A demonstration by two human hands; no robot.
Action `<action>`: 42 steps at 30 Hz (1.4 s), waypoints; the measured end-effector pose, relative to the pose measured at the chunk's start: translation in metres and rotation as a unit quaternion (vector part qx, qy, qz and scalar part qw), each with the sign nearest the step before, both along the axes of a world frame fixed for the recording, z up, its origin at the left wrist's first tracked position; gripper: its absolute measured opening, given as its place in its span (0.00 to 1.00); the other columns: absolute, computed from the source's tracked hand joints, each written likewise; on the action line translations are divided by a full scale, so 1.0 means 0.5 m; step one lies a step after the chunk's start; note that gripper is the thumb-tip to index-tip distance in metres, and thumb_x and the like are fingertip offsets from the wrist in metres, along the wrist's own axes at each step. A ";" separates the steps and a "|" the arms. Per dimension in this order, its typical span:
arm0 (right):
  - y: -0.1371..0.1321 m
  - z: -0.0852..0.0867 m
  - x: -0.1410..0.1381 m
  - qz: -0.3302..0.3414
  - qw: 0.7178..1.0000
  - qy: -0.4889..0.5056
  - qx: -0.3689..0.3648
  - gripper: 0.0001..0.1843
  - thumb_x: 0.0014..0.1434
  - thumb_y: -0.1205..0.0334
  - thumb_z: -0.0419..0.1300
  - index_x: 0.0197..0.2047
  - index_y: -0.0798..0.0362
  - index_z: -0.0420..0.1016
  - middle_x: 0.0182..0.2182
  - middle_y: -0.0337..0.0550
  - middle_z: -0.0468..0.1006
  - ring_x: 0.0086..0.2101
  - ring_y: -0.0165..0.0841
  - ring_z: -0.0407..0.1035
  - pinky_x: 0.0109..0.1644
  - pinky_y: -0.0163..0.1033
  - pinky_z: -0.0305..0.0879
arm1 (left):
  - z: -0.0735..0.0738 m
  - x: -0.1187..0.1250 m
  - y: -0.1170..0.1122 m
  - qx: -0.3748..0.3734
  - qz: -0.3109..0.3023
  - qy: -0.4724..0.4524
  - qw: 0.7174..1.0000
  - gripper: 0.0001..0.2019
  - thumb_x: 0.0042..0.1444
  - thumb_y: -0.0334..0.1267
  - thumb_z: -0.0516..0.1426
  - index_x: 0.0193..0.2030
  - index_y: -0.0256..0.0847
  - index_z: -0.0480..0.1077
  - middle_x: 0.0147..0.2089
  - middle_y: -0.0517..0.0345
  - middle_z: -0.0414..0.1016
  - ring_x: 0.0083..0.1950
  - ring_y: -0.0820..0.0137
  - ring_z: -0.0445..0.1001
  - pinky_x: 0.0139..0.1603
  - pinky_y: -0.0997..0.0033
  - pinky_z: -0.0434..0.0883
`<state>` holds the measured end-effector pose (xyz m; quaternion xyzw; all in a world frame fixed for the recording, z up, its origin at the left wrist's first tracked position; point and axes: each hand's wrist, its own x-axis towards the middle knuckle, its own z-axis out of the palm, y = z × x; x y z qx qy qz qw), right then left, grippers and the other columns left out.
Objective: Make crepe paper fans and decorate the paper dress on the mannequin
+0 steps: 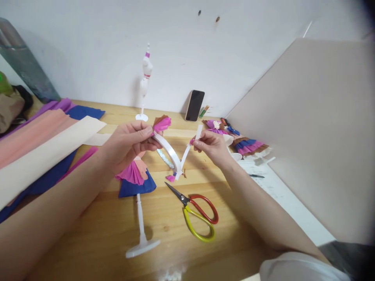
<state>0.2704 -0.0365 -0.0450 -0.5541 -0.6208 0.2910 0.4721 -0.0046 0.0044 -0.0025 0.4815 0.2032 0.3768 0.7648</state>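
My left hand (136, 136) is closed, pinching a small piece of pink and brown crepe paper (162, 124) and the upper edge of a roll of white tape (170, 150). A tape strip (185, 154) runs from the bottom of the roll up to my right hand (212, 146). Those fingers are closed on the strip near its end, with a small pink bit beside them. Below my left hand, a doll-sized pink, peach and blue pleated paper skirt (137, 175) sits on a white stand (141, 222). Scissors (187, 203) with red and yellow handles lie with blades apart.
Crepe paper sheets (43, 144) cover the table's left side, near a large bottle (26, 58). A white figure on a stand (145, 78) and a phone (195, 105) are by the wall. Paper dresses (249, 146) and a pen (256, 176) lie at right.
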 end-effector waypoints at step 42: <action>-0.064 -0.026 -0.099 0.244 0.921 -0.293 0.074 0.08 0.61 0.72 0.58 0.39 0.53 0.78 0.37 0.46 0.80 0.37 0.34 0.74 0.42 0.39 0.70 | 0.019 0.000 -0.007 0.044 0.056 0.026 0.997 0.09 0.59 0.26 0.56 0.30 0.31 0.76 0.28 0.54 0.80 0.26 0.79 0.76 0.28 0.85 0.74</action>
